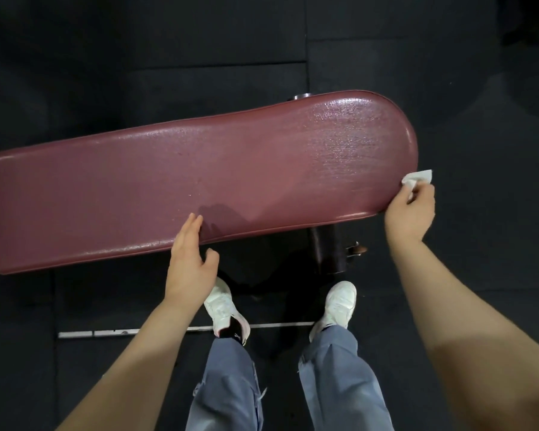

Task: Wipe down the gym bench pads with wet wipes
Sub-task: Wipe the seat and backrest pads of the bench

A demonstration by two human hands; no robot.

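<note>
Left hand [190, 259] flat; right hand [413, 209] pinching.

Dark rubber mat floor [199, 42] everywhere, seams between the mats showing. A pale metal strip [106, 332] lies across it at the near side. Pretty dim lighting overall.

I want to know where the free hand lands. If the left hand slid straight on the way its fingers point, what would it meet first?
Probably only the maroon bench pad: the left hand already has its fingertips at the pad's near edge.
</note>
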